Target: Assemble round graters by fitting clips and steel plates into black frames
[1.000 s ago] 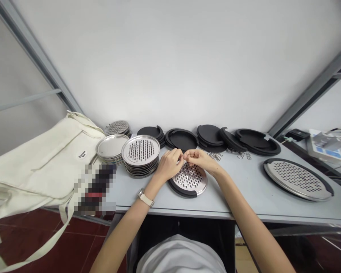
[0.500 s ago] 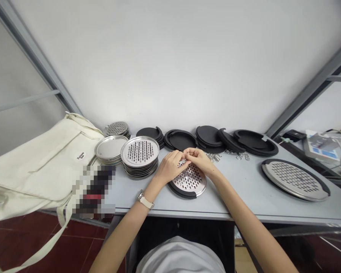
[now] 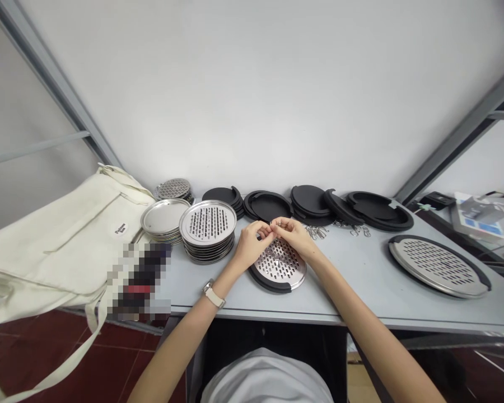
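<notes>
My left hand [image 3: 255, 244] and my right hand [image 3: 292, 237] meet at the fingertips, both closed in a pinch. Whatever lies between the fingers is too small to make out. Just beneath them, a round metal grater [image 3: 280, 265] lies flat on the table, a black rim piece around its near left edge. The hands hide its far edge. Beyond my right hand, several small metal clips [image 3: 317, 232] are scattered. Left of my left hand stands a stack of round grater plates [image 3: 208, 224].
Black round bases [image 3: 308, 200] line the wall. Plain metal discs [image 3: 165, 216] are stacked at the left, beside a cream bag [image 3: 79, 235]. A larger black-rimmed grater [image 3: 439, 265] lies at the right of the grey table [image 3: 348, 299]. A blurred patch covers something near the bag.
My left hand has shifted slightly, its thumb drawing up from over the grater to meet the right fingertips. More of the grater's holes show now. The stacks stay put.
</notes>
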### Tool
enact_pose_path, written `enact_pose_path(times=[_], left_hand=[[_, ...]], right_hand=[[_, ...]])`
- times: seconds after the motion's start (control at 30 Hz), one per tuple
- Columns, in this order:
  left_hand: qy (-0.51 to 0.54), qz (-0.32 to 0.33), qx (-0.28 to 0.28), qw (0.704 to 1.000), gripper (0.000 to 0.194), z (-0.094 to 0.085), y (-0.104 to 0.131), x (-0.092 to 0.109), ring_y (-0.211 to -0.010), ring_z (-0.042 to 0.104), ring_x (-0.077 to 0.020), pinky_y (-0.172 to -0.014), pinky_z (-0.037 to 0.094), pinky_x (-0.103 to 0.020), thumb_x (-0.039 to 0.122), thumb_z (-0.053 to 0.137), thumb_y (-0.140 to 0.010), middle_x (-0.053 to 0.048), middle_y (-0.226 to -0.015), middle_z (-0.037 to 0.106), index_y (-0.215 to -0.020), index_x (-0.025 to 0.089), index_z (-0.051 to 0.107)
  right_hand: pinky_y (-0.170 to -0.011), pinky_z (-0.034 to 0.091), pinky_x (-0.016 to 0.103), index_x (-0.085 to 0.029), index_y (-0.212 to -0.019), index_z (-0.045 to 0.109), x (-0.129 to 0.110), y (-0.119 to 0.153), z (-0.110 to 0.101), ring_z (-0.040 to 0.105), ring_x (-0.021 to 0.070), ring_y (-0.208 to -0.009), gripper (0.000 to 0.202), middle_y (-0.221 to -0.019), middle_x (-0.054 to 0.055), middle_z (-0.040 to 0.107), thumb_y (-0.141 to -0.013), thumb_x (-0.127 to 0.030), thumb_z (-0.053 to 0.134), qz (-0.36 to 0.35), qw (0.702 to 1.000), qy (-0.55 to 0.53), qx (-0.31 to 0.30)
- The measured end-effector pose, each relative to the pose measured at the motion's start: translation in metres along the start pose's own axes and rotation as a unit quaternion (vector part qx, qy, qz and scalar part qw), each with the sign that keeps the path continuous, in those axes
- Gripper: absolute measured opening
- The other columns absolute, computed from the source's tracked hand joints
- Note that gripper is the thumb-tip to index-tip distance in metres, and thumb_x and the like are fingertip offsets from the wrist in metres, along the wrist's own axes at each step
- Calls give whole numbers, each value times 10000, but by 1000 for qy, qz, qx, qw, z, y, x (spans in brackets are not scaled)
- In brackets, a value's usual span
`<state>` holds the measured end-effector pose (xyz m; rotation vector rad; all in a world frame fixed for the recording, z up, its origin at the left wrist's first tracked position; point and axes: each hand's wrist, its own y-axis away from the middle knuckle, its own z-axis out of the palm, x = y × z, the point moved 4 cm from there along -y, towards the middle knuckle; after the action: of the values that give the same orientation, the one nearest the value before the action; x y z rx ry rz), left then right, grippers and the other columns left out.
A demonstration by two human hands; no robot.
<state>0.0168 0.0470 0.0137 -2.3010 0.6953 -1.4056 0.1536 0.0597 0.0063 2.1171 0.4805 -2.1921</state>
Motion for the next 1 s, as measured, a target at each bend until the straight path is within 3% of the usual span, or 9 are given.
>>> enact_pose_path(times=[0.23,0.37,0.53,0.73,0.87,1.0], left_hand=[[-1,26,-11,1000,130,0,0,7,-711,569,-119,-670,437,-236,62,597,-730,20,-767,602,-720,182,548],[3,38,0,999,159,-2,0,8,-782,574,-134,-699,434,-242,54,568,-733,6,-808,610,-686,187,496],[11,17,43,999,118,-6,-2,0,-722,577,-127,-683,453,-245,144,576,-816,11,-770,612,-733,191,508],[51,-12,74,996,86,-9,-1,-7,-730,650,-134,-700,511,-251,212,595,-869,7,-773,645,-840,196,515],[99,-37,61,993,231,-8,-2,-10,-778,680,-144,-753,529,-267,166,594,-868,-5,-822,683,-1078,208,505],[87,-43,10,995,140,-1,-2,-13,-763,657,-132,-695,505,-244,169,411,-952,-25,-858,653,-1003,192,539]], right_hand=[[-791,435,296,-191,-718,652,-1,-4,-16,584,176,-812,267,-838,28,666,-761,-445,723,-20,997,10,68],[-781,454,315,-196,-767,662,-1,-7,-26,584,172,-774,290,-860,43,677,-755,-480,723,-28,996,6,88],[-759,472,317,-188,-799,660,-3,-6,-24,597,166,-749,285,-875,59,696,-760,-465,716,-23,998,9,64],[-746,468,302,-181,-759,643,-8,-1,-12,606,160,-713,245,-739,19,665,-740,-410,727,-10,999,24,23],[-725,463,291,-181,-753,642,-7,0,-8,606,156,-698,230,-729,12,659,-737,-398,717,-3,1000,30,7],[-699,450,281,-170,-749,658,-5,-1,-8,597,153,-683,227,-734,15,667,-737,-389,713,4,999,36,-9]])
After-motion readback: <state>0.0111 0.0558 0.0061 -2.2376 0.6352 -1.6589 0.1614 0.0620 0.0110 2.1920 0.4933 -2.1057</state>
